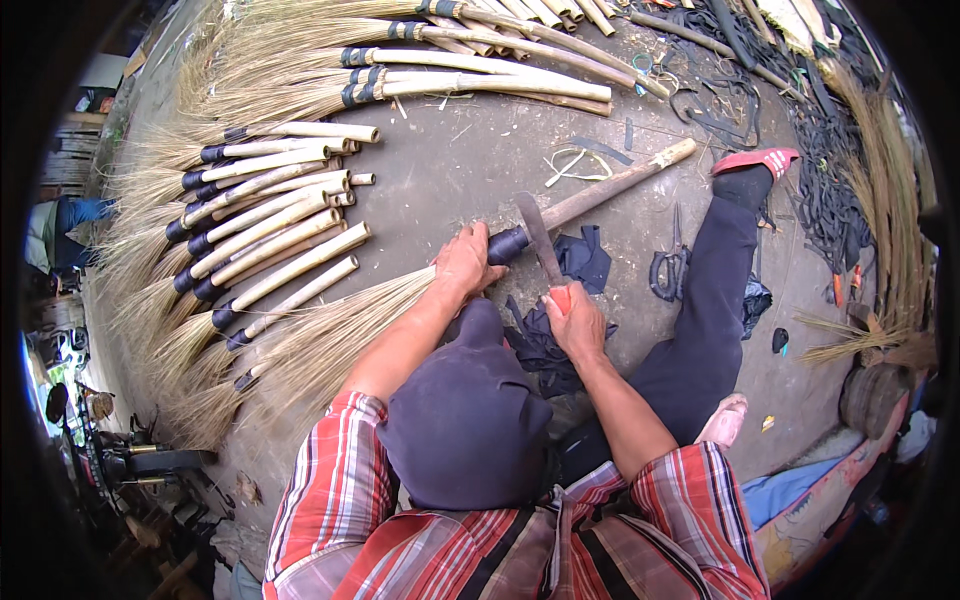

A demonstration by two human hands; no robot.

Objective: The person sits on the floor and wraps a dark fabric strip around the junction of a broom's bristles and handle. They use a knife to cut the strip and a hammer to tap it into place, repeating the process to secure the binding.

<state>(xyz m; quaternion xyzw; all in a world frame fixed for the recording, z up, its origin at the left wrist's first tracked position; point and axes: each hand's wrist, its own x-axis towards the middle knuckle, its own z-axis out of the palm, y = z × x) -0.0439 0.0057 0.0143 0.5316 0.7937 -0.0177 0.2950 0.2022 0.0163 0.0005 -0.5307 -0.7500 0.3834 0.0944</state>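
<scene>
A grass broom (622,190) lies slantwise on the ground, its thick wooden handle toward the far right and its pale bristles spreading to the near left. My left hand (463,264) is closed over the neck of the bristles, beside the black binding (508,245). In my right hand (579,320) is a knife (539,236) with a red handle, gripped in closed fingers. Its broad, worn blade crosses over the broom handle just past the binding; whether it touches the wood I cannot tell. Black rubber-like scraps (582,258) lie beneath the knife.
Finished-looking brooms (290,205) are stacked at left, with longer ones (490,85) at the back. Scissors (670,262) lie right of the knife, beside my outstretched leg (705,310). Black strips (830,190) heap at far right, near loose bristles (890,200). My bent knee (468,420) rises between my arms.
</scene>
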